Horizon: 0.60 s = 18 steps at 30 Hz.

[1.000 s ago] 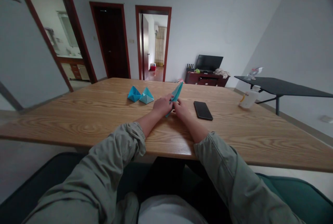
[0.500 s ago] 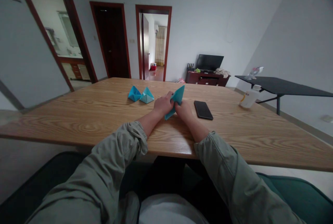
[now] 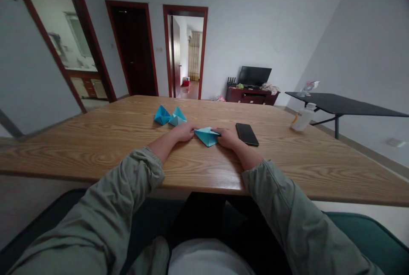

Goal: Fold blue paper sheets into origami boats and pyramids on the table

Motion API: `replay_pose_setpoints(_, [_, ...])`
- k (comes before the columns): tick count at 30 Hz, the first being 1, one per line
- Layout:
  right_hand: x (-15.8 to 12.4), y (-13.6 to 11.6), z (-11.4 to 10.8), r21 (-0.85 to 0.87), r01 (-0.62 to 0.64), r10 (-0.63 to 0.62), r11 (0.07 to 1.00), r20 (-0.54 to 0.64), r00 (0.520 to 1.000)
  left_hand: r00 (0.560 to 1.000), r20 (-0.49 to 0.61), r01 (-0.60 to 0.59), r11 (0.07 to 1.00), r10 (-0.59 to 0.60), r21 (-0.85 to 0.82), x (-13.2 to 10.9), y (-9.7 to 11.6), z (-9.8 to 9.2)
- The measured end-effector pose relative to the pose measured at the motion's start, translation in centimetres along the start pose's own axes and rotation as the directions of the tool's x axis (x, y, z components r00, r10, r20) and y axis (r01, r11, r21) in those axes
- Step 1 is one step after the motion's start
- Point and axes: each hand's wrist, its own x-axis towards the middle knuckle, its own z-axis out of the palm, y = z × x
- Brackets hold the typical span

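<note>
Left hand (image 3: 184, 132) and right hand (image 3: 227, 138) now farther apart, each pinching one side of folded light-blue paper (image 3: 207, 137). Paper stood tall before; now lower, spread wide.

Black phone (image 3: 247, 134), white plastic bottle (image 3: 302, 119).

Wears rolled grn-grey slvs (image 3: 118, 189) & wht top (image 3: 207, 258).

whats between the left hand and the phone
In the head view, the blue paper and then the right hand lie between the left hand and the phone.
</note>
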Motion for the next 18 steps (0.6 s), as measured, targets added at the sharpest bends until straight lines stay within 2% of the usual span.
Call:
replay_pose_setpoints(2, [-0.4, -0.2, 0.2, -0.095, 0.021, -0.012, 0.995, 0.099, 0.995, 0.992, 0.052, -0.117, 0.993, 0.116, 0.006, -0.5, 0.0, 0.1])
replay_pose_setpoints(4, [-0.9, -0.4, 0.2, -0.153, 0.027, 0.0, 0.988, 0.179, 0.984, 0.978, 0.13, -0.165, 0.986, 0.162, 0.011, -0.7, 0.1, 0.2])
replay_pose_setpoints(7, [-1.3, -0.3, 0.0, -0.184, 0.051, -0.004, 0.982, 0.247, 0.969, 0.951, 0.286, -0.131, 0.991, 0.119, 0.02, -0.7, 0.4, 0.6])
replay_pose_setpoints(9, [-1.5, -0.2, 0.0, -0.193, 0.067, -0.014, 0.979, 0.265, 0.964, 0.938, 0.335, -0.099, 0.995, 0.088, 0.017, -0.6, 0.5, 1.0])
replay_pose_setpoints(15, [-2.2, -1.3, -0.1, -0.216, 0.055, 0.003, 0.975, 0.257, 0.966, 0.945, 0.325, -0.057, 0.998, 0.048, 0.018, -0.9, 1.3, 1.4])
replay_pose_setpoints(18, [-2.6, -2.1, -0.1, -0.216, 0.068, -0.005, 0.974, 0.282, 0.959, 0.963, 0.268, -0.042, 0.999, 0.04, 0.003, -1.0, 1.8, 1.4])
